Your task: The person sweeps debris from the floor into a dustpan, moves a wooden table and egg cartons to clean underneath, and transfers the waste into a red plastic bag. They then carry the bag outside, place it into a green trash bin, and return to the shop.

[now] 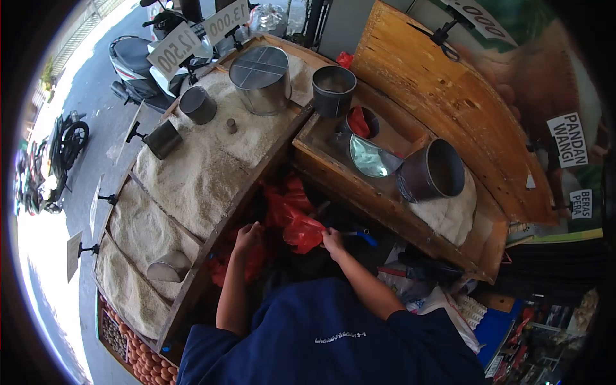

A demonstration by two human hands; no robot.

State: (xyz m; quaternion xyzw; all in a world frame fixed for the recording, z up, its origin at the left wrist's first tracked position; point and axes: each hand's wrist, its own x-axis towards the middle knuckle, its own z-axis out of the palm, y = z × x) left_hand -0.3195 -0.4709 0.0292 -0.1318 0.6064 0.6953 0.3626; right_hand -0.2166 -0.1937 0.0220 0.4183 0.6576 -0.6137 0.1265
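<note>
- Nearest is the dark blue shirt [282,340], its two forearms reaching forward and inward over the shadowed gap.
- The right hand [333,242] is closed on the edge of the red bag [303,234], thumb and fingers pinching it; the bag lies at 9 to 10 o'clock from that grip. The right forearm points toward 10 to 11 o'clock.
- The left hand [250,235] has its fingers curled; I cannot tell whether they grip anything. The bag sits at 3 o'clock from it, across a gap, so the right hand is the nearer one. The left forearm points toward 12 o'clock.
- The bag joins or overlaps a red bundle [287,202] at 11 o'clock from it; which, I cannot tell. Together they run long from 11 to 5 o'clock.
- More red plastic [219,268] shows at 7 o'clock from the left hand, beside the forearm.
- A blue handle [367,238] is at 3 o'clock from the right hand, apart from it.
- Farther out, grain [192,192] fills the bin at 10 o'clock; the wooden box [359,192] is at 2, holding a scoop [372,157] and a dark can [416,179].
- Beyond, a big tin [260,80] stands near 12 o'clock, and a motorbike [133,54] at 11.
</note>
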